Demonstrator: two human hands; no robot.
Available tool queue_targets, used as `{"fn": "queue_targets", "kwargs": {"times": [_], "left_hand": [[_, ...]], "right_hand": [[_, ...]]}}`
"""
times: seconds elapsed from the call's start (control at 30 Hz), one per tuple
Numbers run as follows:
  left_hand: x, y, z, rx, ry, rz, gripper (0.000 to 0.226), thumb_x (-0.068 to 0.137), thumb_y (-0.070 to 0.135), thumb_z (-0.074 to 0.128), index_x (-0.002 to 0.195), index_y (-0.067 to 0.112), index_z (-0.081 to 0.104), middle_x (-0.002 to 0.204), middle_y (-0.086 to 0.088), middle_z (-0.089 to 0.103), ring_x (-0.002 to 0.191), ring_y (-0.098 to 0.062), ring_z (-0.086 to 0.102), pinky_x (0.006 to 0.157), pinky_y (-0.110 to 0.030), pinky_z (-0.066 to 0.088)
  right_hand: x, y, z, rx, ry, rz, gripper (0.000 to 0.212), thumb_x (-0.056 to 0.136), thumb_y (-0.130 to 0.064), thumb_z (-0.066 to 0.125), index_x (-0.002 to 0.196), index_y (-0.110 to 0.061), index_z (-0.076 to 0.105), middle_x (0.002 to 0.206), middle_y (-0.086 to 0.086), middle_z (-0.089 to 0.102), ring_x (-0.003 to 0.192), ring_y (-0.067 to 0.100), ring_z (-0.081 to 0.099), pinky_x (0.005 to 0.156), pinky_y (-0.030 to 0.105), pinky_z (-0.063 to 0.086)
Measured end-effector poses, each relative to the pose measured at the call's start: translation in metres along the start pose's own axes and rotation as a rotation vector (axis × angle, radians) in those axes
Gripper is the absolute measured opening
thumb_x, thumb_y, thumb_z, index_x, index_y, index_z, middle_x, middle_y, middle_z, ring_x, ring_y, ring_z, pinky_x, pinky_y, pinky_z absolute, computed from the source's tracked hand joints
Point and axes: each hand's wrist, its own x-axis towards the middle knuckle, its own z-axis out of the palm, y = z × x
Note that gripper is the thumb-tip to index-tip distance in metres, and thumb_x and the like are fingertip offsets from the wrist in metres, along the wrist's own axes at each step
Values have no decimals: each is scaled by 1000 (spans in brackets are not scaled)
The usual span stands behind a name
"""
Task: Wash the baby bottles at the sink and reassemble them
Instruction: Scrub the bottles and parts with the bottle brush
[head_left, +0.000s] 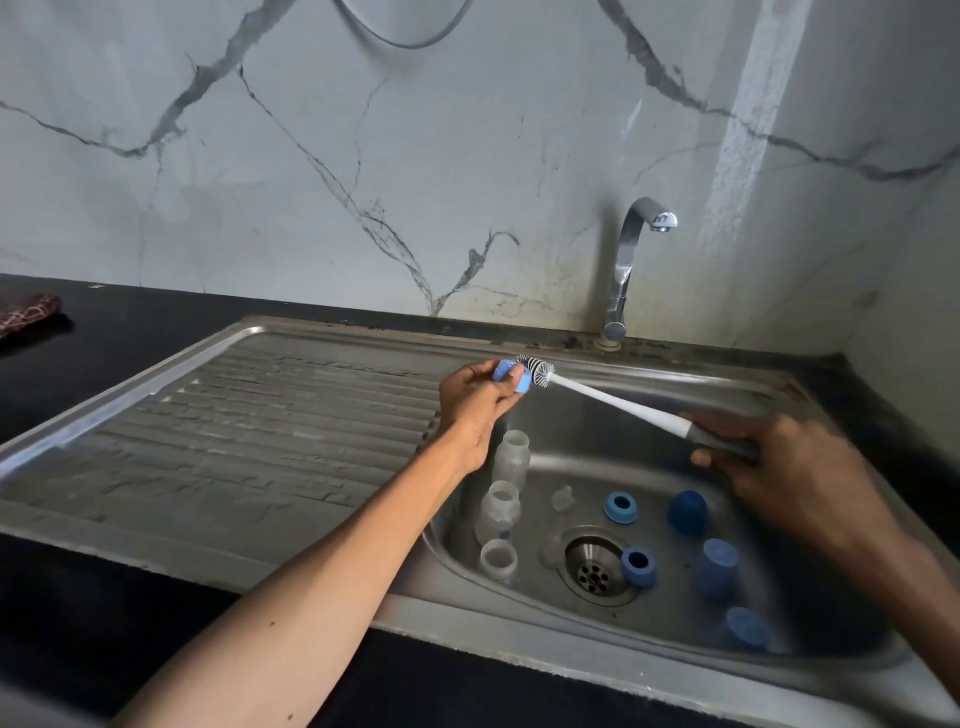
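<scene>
A dark worktop (156, 332) fills the lower and left parts of the frame, and set into it is a steel sink (311, 332) whose ribbed draining board runs across the middle left and whose basin lies at lower right. A curved tap (631, 249) stands against the marbled wall at upper right of centre; no water shows at its spout.

In the basin, three clear bottle bodies (500, 512) lie in a row along the left wall. Toward the right, near the drain, sit two blue collar rings (621, 507), three blue caps (716, 569) and a clear teat (563, 500). All are apart, none reassembled.

The bottle brush (613, 402) crosses the centre of the frame above the basin. The right hand (779, 462) has its fingers curled round the grey grip end. The left hand (478, 400) pinches a small blue ring (511, 376) between thumb and fingers, with the bristle head pushed against it.

My guess is the plastic parts are light, stiff and slick when wet or soapy. The ring is best held by its outer rim, as here. The bottles want a grasp round the body, and the soft teat only a gentle pinch at its base.
</scene>
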Motion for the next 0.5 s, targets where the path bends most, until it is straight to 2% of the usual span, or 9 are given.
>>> {"fn": "queue_targets", "kwargs": {"times": [0.07,0.17,0.33,0.5], "left_hand": [[2,3,1,-61,32,8,8,86,-9,69,89,-2,68,85,-12,72,83,-20,71,80,-35,61],[6,5,-3,-117,65,7,8,87,-8,67,84,0,68,78,-9,72,79,-18,71,80,-36,61],[-1,-1,2,-64,-1,-39,6,87,-7,67,91,-3,68,97,-18,70,99,-31,69,82,-38,61],[9,4,-9,-122,29,-69,3,88,-6,67,90,-3,67,101,-22,69,108,-36,67,83,-41,61]], "right_hand": [[0,-1,-1,8,16,-14,45,90,-48,61,134,-46,52,109,5,69,79,17,58,66,27,42],[-2,-3,-5,-26,29,-15,46,90,-50,59,135,-50,49,112,3,69,86,18,61,68,27,43],[-2,-1,-3,-68,66,-10,48,90,-51,58,137,-43,50,108,4,70,86,18,63,64,25,39],[0,3,-2,-96,106,-9,49,88,-54,59,136,-46,49,114,2,70,90,19,64,63,25,37]]}}
